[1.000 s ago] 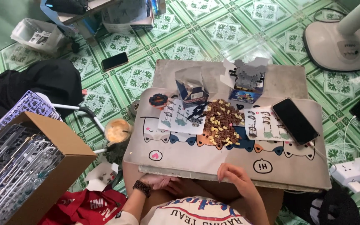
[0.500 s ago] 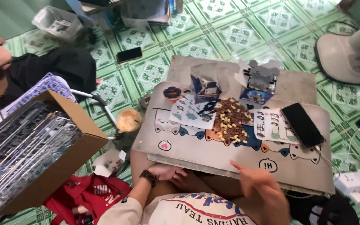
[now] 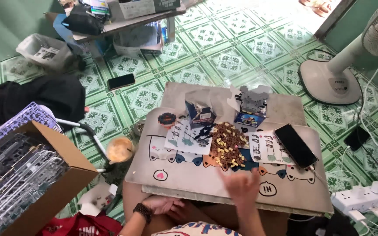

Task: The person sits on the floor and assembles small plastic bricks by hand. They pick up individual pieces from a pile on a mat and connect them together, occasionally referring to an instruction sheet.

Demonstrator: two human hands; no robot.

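Green patterned floor tiles (image 3: 224,57) surround a low tabletop (image 3: 281,109) spread with a cartoon-cat mat (image 3: 184,175), the person seated at its 6 o'clock edge.

At 9 o'clock from the mat stands an open cardboard box (image 3: 62,175) packed with clear plastic frames; a white fan base (image 3: 329,81) sits at 2 o'clock and a power strip (image 3: 364,199) at 4 o'clock. On the mat a black phone (image 3: 295,145) lies at 3 o'clock, beside printed sheets (image 3: 265,147). A heap of small brown and yellow bricks (image 3: 228,144) fills the centre, with a grey block figure (image 3: 251,99) at 12 o'clock. The right hand (image 3: 241,185) hovers blurred just below the heap, fingers spread, holding nothing. The left hand (image 3: 162,204) rests in the lap under the mat's edge, fingers loosely open.
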